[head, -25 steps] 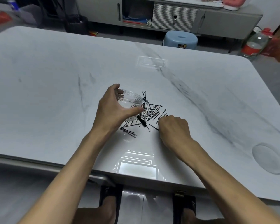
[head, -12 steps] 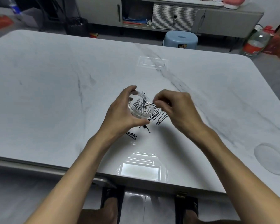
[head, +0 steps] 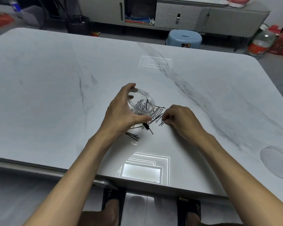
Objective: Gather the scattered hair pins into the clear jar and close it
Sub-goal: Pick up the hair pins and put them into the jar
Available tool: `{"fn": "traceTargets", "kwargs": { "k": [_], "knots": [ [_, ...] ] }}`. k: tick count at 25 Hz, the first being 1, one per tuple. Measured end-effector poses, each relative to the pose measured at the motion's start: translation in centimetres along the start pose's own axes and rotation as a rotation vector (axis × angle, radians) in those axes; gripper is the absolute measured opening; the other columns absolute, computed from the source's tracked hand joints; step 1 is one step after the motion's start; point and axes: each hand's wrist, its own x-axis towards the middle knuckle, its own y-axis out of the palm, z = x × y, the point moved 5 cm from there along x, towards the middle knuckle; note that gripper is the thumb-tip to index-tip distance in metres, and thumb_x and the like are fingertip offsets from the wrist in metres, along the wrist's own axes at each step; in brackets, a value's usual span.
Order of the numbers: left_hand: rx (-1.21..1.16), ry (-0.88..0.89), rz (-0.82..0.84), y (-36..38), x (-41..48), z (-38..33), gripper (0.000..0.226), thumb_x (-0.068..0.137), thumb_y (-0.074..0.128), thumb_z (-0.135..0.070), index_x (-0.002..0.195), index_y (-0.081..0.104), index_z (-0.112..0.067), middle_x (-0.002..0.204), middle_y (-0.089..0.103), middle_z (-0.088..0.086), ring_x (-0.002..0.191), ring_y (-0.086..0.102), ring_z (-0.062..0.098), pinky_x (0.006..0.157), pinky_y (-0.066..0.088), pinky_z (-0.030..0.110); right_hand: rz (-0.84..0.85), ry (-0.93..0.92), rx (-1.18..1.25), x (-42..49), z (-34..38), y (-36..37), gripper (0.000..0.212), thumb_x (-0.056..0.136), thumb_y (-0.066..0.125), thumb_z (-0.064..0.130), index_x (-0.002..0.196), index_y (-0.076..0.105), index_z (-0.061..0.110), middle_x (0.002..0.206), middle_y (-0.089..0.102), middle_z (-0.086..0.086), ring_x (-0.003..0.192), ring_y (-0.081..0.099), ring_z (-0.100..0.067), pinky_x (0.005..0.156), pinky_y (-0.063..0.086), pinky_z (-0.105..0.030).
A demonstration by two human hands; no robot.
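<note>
Left hand (head: 122,115) is gripping the tilted clear jar (head: 136,110), hair pins (head: 145,106) lying inside. Right hand (head: 181,119), fingers curled, is pinching loose pins (head: 161,123) on the table (head: 55,79).

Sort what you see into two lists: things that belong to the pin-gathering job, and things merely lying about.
Belong to the job: clear jar, held by the left hand; hair pins on the table, pinched by the right hand; clear round disc near the table's right edge, possibly the lid.
Lying about: blue stool; plastic bottle with red label; grey cabinet.
</note>
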Motion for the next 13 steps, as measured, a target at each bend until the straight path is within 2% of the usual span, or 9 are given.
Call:
{"fn": "traceTargets", "kwargs": {
  "k": [4, 7, 10, 13],
  "knots": [
    [-0.001, -0.005, -0.003, -0.06, 0.20, 0.15, 0.103, 0.054, 0.095, -0.029, 0.141, 0.039, -0.026, 0.130, 0.054, -0.015, 0.117, 0.055, 0.011, 0.096, 0.046, 0.033, -0.044, -0.006, -0.049, 0.15, -0.20, -0.05, 0.019, 0.077, 0.071, 0.011, 0.087, 0.065, 0.026, 0.076, 0.063, 0.014, 0.075, 0.057, -0.013, 0.063, 0.044, -0.029],
    [0.001, -0.004, 0.003, 0.06, 0.20, 0.21, 0.103, 0.054, 0.095, -0.030, 0.141, 0.039, -0.027, 0.130, 0.054, -0.016, 0.117, 0.055, 0.010, 0.095, 0.046, 0.032, 0.003, 0.012, -0.002, -0.10, -0.22, -0.01, 0.016, 0.076, 0.070, 0.007, 0.081, 0.064, 0.022, 0.070, 0.064, 0.012, 0.071, 0.060, -0.013, 0.061, 0.046, -0.026],
    [0.005, -0.005, 0.014, 0.23, 0.23, 0.40, 0.103, 0.055, 0.094, -0.032, 0.141, 0.039, -0.028, 0.129, 0.054, -0.017, 0.117, 0.055, 0.010, 0.094, 0.046, 0.031, 0.044, 0.068, -0.036, -0.08, -0.39, -0.13, 0.014, 0.078, 0.067, 0.004, 0.083, 0.069, 0.017, 0.075, 0.069, 0.005, 0.074, 0.062, -0.017, 0.064, 0.048, -0.028],
    [0.015, -0.007, 0.020, 0.52, 0.30, 0.48, 0.103, 0.055, 0.094, -0.031, 0.141, 0.039, -0.028, 0.129, 0.054, -0.018, 0.116, 0.055, 0.011, 0.093, 0.046, 0.030, 0.046, 0.038, -0.254, -0.19, 0.49, 0.03, 0.018, 0.079, 0.057, 0.000, 0.086, 0.066, 0.015, 0.086, 0.067, -0.002, 0.083, 0.060, -0.027, 0.064, 0.043, -0.032]
  ]
}}
